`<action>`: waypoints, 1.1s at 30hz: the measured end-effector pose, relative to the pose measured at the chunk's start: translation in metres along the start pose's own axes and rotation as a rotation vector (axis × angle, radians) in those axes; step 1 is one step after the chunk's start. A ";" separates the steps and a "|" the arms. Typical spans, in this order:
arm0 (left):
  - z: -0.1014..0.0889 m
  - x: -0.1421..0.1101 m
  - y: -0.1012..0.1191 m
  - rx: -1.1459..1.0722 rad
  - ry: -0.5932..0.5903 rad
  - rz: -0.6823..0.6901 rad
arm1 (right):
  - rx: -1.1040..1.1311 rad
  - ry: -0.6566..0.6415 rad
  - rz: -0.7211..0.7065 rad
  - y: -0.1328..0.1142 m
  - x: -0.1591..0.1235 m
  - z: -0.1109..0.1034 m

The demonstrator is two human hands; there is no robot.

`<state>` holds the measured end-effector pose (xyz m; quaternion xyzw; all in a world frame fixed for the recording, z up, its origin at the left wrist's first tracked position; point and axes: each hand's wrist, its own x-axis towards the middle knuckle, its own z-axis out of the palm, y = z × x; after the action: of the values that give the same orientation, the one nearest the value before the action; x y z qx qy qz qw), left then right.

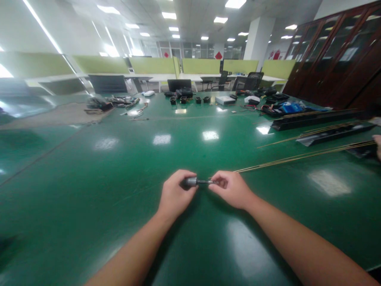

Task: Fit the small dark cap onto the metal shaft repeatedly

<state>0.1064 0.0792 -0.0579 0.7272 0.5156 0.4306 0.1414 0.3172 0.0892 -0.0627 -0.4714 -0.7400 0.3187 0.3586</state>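
In the middle of the table, my left hand [178, 192] is closed around a screwdriver-like tool [192, 181] with a silver collar and a thin dark shaft. My right hand [230, 188] pinches the far end of that shaft between thumb and fingertips. The tool lies about level between both hands, and its left end is hidden in my left palm. Just beyond my right hand, thin brass-coloured rods [276, 161] stretch off to the right.
Long black channel-shaped pieces [315, 119] lie at the right, crossed by more thin rods. Another person's hand [377, 145] shows at the right edge. Small black parts [183, 100], a silver box [225, 100] and wired electronics [123, 101] stand along the far side of the green table [127, 167].
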 end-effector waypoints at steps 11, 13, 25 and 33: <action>0.000 0.000 0.001 -0.004 -0.003 -0.003 | 0.004 0.006 0.005 0.002 0.000 0.001; 0.000 0.000 0.000 -0.005 0.001 0.004 | -0.003 0.013 0.004 0.001 0.000 0.001; -0.003 0.005 -0.008 0.035 0.104 -0.165 | 0.330 0.169 0.045 0.004 0.002 -0.009; -0.015 0.005 -0.015 -0.232 0.056 -0.337 | 0.267 0.166 -0.001 0.021 0.009 -0.005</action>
<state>0.0856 0.0865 -0.0564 0.5969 0.5807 0.4776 0.2800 0.3284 0.1055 -0.0754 -0.4437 -0.6591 0.3742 0.4782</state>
